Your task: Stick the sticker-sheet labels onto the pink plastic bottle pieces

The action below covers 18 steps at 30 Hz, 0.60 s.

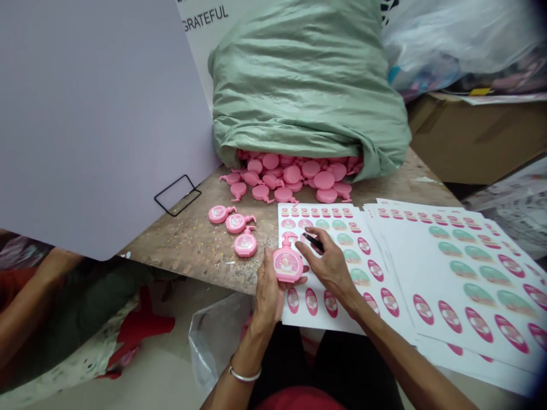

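My left hand (269,285) is closed around a pink toy pump bottle (288,265), which has a round printed sticker on its face and its nozzle pointing away from me. Just right of the bottle, my right hand (327,259) pinches a small black tool (314,241), perhaps tweezers; its exact kind is hard to make out. Beneath both hands lies a sticker sheet (273,319) printed with pink ovals and green shapes. To the left, several stickered pink bottles (245,245) rest on the wooden table (192,245).
A green cloth sack (307,85) spills several plain pink bottles (293,175) at the back. More sticker sheets (405,267) are stacked at right. A grey panel (94,114) with a black wire stand (177,195) borders the left. Another person's arm (38,296) shows at far left.
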Tool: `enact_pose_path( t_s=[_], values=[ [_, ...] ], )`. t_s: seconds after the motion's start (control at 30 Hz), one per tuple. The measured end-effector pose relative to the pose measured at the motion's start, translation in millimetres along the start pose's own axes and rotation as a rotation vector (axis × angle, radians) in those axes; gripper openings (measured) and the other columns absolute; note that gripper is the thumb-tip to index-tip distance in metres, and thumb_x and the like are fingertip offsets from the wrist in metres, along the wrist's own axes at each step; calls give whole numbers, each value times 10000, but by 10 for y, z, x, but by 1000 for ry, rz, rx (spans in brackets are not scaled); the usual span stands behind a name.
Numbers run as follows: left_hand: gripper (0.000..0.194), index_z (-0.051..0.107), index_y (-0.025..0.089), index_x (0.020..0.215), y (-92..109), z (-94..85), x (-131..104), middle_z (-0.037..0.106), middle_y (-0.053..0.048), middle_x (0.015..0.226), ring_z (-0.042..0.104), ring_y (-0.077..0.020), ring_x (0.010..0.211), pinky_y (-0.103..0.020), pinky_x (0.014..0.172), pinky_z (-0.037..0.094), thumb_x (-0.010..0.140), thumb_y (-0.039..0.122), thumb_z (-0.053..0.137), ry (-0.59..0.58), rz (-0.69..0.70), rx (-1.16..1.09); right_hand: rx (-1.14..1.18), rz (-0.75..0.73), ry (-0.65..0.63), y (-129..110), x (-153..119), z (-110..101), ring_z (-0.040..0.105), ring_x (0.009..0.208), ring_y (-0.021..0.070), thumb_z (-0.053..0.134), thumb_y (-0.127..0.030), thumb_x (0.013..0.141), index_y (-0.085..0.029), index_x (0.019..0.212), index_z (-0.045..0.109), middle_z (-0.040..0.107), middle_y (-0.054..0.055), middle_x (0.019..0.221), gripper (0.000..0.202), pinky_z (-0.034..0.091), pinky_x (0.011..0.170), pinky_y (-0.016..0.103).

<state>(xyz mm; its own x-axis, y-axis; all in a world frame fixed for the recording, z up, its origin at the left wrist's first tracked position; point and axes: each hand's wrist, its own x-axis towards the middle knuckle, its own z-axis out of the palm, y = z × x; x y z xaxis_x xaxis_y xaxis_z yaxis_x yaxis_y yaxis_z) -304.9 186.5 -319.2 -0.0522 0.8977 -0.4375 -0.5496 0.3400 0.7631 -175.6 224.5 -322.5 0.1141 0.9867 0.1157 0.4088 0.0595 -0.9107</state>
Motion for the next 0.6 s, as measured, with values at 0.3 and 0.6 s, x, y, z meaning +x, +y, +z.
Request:
enact_pose_path(
  t_s=[0.3, 0.6],
  values=[
    [591, 543, 101, 1119, 34, -9, 117, 671, -166, 999, 700, -296, 874, -382, 679, 591, 818, 610, 530, -46, 4, -53, -107, 111, -1, 122, 45, -342, 614, 800, 198, 552, -544, 824, -177, 1075, 601, 659, 84, 948, 448, 508, 699, 322],
    [477, 571, 120, 1038, 83, 20, 121, 661, -133, 986, 695, -268, 855, -323, 634, 583, 798, 530, 611, -81, 44, 42, -87, 196, -68, 146, 4, -331, 511, 575, 142, 478, -575, 850, -200, 982, 587, 581, 15, 743, 413, 420, 450, 251]
  ],
)
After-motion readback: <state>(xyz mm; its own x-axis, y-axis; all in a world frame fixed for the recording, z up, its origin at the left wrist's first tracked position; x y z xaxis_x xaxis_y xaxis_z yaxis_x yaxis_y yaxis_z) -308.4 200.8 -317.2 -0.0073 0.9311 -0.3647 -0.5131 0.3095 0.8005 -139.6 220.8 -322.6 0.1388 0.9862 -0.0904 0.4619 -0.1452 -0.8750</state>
